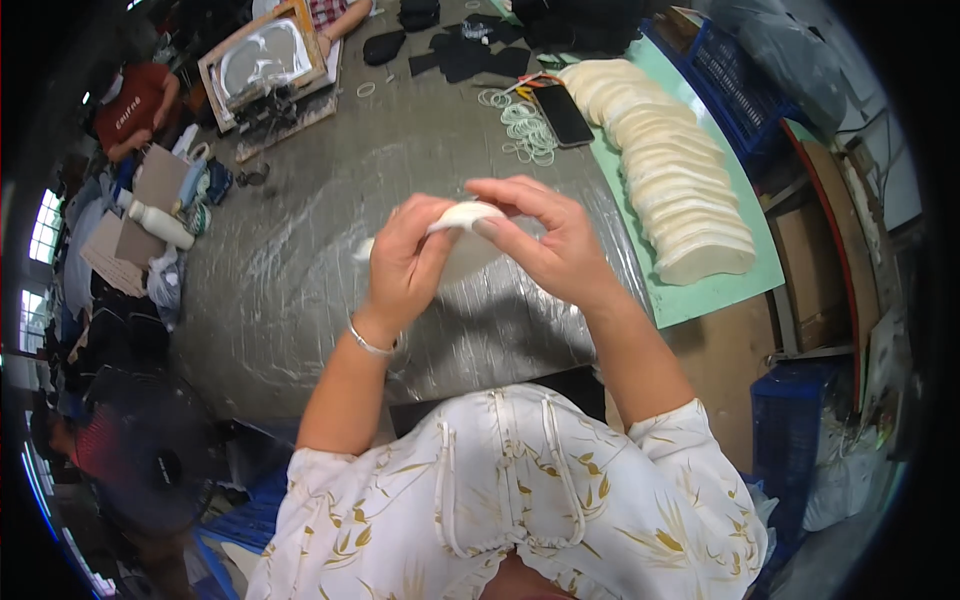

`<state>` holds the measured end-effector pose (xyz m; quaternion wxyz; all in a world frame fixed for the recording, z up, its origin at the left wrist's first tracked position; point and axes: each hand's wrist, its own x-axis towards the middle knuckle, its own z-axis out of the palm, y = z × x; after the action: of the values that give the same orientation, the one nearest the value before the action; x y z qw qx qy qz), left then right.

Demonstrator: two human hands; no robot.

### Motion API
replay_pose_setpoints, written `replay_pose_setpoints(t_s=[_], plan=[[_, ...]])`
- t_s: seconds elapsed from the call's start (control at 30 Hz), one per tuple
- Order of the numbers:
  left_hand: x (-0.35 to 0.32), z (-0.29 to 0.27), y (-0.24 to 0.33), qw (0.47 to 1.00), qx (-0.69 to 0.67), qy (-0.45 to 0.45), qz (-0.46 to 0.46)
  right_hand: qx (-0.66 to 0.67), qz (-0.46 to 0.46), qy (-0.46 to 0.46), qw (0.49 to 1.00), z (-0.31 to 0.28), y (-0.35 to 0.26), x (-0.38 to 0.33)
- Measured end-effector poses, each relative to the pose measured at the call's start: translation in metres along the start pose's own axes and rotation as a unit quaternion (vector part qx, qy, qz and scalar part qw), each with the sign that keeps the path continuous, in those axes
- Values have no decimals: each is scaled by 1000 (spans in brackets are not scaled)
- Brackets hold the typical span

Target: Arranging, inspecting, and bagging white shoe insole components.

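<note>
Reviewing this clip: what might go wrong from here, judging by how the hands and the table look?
1. The small white piece is up off the table, pinched by the left hand with the right hand's thumb against it; it could slip or crease.
2. The cream pads overlap in a long row on the green board; a bump might shift several.
3. The phone lies beside loose pale bands, which could catch if it is moved.
</note>
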<state>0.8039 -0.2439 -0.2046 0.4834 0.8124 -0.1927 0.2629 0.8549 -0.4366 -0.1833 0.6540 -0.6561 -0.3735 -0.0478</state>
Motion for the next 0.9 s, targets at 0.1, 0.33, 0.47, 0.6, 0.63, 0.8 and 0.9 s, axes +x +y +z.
replay_pose_setpoints(t_s=[0.1, 0.33, 0.47, 0.6, 0.63, 0.8, 0.9], plan=[[-2, -12, -8, 993, 85, -83, -15, 0, 49, -47, 998, -10, 23, -8], [-66, -29, -70, 935, 102, -219, -259, 248, 299, 59, 920, -79, 110, -77], [-87, -27, -90, 926, 6, -207, -315, 260, 311, 109, 907, -114, 126, -109], [-95, -13, -82, 948, -47, -155, -273, 134, 326, 137, 926, -114, 114, -106], [-95, -10, -80, 951, -57, -140, -269, 21, 286, 157, 945, -108, 108, -102], [-96, -3, -74, 966, -41, -108, -232, -357, 10, -85, 930, -53, 59, -73], [-96, -2, -74, 967, -37, -108, -227, -384, -44, -107, 916, -14, 61, -74]])
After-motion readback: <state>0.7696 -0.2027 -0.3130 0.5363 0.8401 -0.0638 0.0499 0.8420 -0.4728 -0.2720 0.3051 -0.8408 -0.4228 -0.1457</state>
